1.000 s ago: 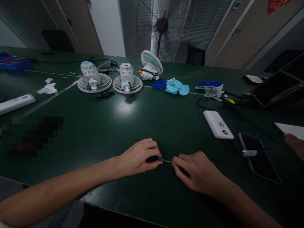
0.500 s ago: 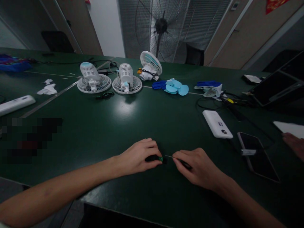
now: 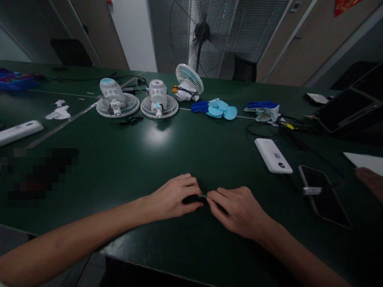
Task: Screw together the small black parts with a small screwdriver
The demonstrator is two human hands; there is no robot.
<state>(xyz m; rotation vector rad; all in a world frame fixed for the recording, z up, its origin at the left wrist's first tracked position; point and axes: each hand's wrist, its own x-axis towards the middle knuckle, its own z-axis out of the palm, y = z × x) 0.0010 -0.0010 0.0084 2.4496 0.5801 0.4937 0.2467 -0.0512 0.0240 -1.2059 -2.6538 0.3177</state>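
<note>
My left hand (image 3: pixel 173 197) rests on the green table (image 3: pixel 167 159) near its front edge, fingers curled round the dark handle of a small screwdriver (image 3: pixel 196 198). My right hand (image 3: pixel 236 211) lies right beside it, fingertips pinched on the screwdriver's thin metal shaft, which they now cover. The two hands touch at the fingertips. Only a short dark piece of the handle shows between them.
Three small white desk fans (image 3: pixel 118 101) (image 3: pixel 158 103) (image 3: pixel 188 81) lie at the back, with light-blue fan blades (image 3: pixel 221 110) and blue gloves (image 3: pixel 263 105) to their right. A white power bank (image 3: pixel 273 155), a phone (image 3: pixel 324 195) and cables lie right. Another person's hand (image 3: pixel 371 179) shows at the far right.
My right hand has slid left along the screwdriver's shaft until its fingertips meet my left hand, hiding the green collar and the shaft. The left hand has stayed put.
</note>
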